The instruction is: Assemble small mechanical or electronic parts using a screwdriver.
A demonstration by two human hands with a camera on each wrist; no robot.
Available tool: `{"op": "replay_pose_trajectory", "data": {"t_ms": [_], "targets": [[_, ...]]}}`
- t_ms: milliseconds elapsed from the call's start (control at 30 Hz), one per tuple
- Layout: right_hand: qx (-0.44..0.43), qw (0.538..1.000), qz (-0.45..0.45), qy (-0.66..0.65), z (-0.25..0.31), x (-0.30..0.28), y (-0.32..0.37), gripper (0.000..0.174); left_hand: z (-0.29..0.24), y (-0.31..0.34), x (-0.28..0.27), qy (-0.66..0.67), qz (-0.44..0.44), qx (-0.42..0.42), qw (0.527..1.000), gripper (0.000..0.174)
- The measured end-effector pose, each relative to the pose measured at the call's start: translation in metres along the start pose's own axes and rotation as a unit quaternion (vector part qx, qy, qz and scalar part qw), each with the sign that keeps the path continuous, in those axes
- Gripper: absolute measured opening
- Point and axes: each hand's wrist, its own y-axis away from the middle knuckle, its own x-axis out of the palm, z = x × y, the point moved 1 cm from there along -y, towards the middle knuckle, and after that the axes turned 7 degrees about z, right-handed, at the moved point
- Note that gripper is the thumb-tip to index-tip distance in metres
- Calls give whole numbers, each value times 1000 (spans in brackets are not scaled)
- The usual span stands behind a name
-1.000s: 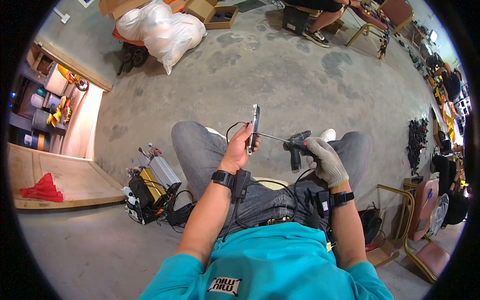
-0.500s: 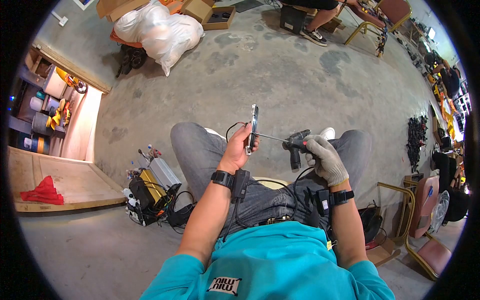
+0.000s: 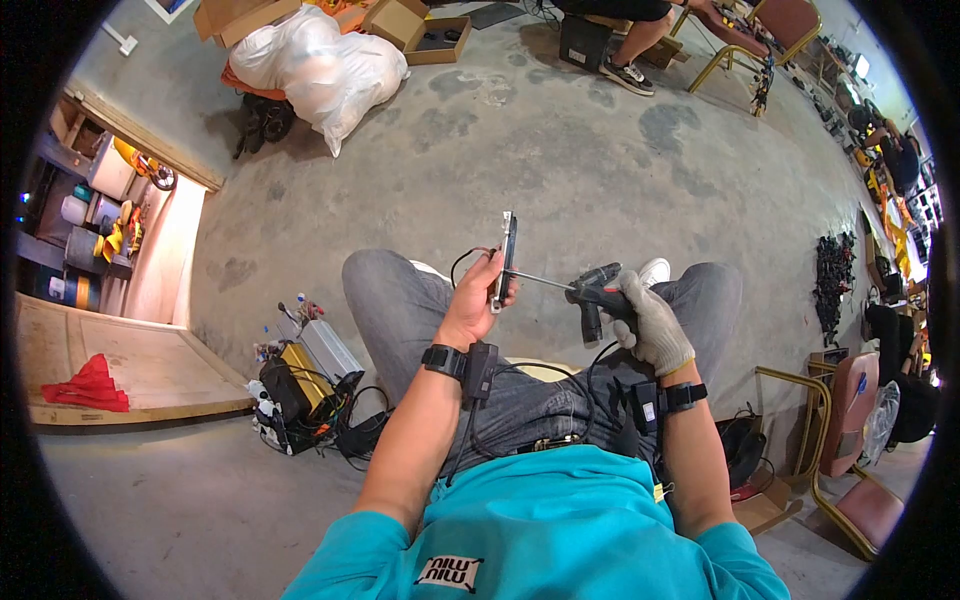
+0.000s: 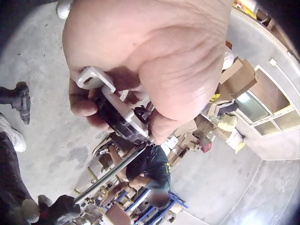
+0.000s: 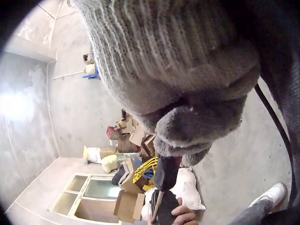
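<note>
My bare left hand [image 3: 474,305] pinches a narrow black and silver part [image 3: 508,245], held upright, with a thin cable looping off it. In the left wrist view, the left hand [image 4: 154,56] has thumb and fingers around the part's silver bracket [image 4: 123,108]. My gloved right hand [image 3: 655,325] grips a screwdriver [image 3: 603,294] by its black handle; the shaft points left and its tip meets the part. The right wrist view shows the glove [image 5: 173,79] curled round the handle [image 5: 167,172]. Behind the screwdriver, a black power drill [image 3: 590,325] lies on the floor.
White bags [image 3: 320,70] and an open cardboard box [image 3: 435,35] are at the upper left. Metal cases and cables [image 3: 318,365] lie left of my legs. A chair [image 3: 848,415] stands at the right. Another person's leg [image 3: 640,48] shows near the top.
The gloved fingers have shifted back a little to the right along the screwdriver, uncovering more of its handle. The left hand and its part have barely moved.
</note>
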Motion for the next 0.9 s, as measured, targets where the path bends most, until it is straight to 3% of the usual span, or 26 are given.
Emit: {"op": "replay_pose_trajectory", "data": {"t_ms": [67,167,233,367,433,567,633,767,833,900], "targets": [[-3,1000,-4,-2,-4,-2,-2,32,0,0,-1,0,2,-4,1000,20],[-82,996,10,-29,-7,-3,-6,32,1,-1,-3,7,8,-8,1000,21],[-118,992,0,32,-4,-1,-3,31,2,-2,-4,13,12,-9,1000,22],[-68,998,-10,10,3,8,3,31,1,-1,-3,8,8,-10,1000,23],[13,999,37,-4,-7,-8,-5,31,1,-1,-3,1,-4,-13,1000,24],[-76,996,26,-41,-7,-5,-7,32,2,-2,-5,3,7,-15,1000,25],[-113,993,-32,-8,-1,2,-2,32,2,-3,-5,4,11,-18,1000,25],[-96,994,-31,-31,-4,-1,-3,31,4,-4,-8,-9,12,-28,1000,24],[13,1000,25,-1,-9,-13,-5,30,4,-4,-8,-14,11,-31,999,23],[-33,999,32,-8,-6,-11,-6,32,3,-2,-6,-6,-1,-16,1000,24]]}}
